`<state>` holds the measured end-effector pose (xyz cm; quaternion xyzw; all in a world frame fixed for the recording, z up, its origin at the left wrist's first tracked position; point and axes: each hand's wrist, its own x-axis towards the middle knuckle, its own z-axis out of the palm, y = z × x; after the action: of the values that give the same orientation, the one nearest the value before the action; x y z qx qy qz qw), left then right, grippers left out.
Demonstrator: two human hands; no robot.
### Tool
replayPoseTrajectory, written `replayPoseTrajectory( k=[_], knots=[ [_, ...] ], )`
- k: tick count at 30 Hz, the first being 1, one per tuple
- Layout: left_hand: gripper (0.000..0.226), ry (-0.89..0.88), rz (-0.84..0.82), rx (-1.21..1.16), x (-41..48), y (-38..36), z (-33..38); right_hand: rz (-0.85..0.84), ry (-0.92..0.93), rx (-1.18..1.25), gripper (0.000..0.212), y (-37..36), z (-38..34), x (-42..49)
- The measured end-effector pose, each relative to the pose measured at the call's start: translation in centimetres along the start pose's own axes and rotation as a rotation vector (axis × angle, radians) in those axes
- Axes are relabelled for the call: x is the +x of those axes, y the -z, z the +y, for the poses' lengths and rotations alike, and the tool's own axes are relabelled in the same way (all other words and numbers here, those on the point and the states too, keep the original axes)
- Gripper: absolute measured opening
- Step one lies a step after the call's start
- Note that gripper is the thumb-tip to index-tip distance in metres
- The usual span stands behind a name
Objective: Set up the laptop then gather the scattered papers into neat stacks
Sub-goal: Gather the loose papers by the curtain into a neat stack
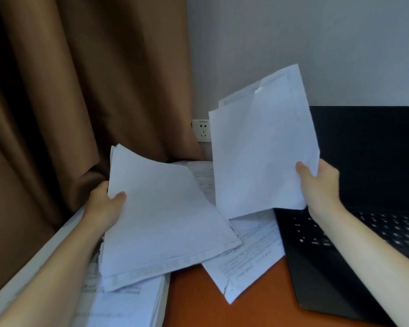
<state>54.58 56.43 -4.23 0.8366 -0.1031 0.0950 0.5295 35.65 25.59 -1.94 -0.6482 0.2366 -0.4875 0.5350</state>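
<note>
Single head-worn view looks forward and down, close over the desk (257, 300).

The bare left forearm (57, 267) and right forearm (376, 244) reach forward from the lower corners. The left grip (103, 206) pinches a paper stack (163, 220) at its left edge, thumb on top. The right grip (318, 185), higher up, holds a sheaf of sheets (262, 149), thumb in front.

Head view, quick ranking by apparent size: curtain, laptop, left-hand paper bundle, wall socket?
1. curtain
2. laptop, partly cut off by the frame
3. paper bundle, nearer the camera, so enlarged
4. wall socket
</note>
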Motion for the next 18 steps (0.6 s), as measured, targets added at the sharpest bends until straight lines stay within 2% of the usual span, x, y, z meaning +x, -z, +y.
replayPoseTrajectory(
  k=[4, 6, 10, 13, 18],
  knots=[
    [0.031, -0.020, -0.105, 0.155, -0.1, 0.0, -0.2, -0.107, -0.179, 0.109, 0.022, -0.5, 0.4, -0.1],
    [0.032, -0.040, -0.122, 0.198, -0.1, -0.1, -0.2, -0.115, -0.208, 0.139, 0.021, -0.7, 0.3, -0.1],
    [0.033, -0.023, -0.118, 0.219, -0.1, -0.2, -0.2, -0.125, -0.199, 0.174, 0.014, -1.0, -0.4, 0.1],
    [0.035, -0.034, -0.116, 0.311, 0.2, -0.1, -0.5, -0.123, -0.143, 0.165, 0.018, -1.2, -0.9, -0.4],
    [0.039, -0.060, -0.157, 0.241, 0.3, -0.6, -0.5, -0.104, -0.023, 0.143, 0.022, -1.4, -2.8, -1.1]
  ],
)
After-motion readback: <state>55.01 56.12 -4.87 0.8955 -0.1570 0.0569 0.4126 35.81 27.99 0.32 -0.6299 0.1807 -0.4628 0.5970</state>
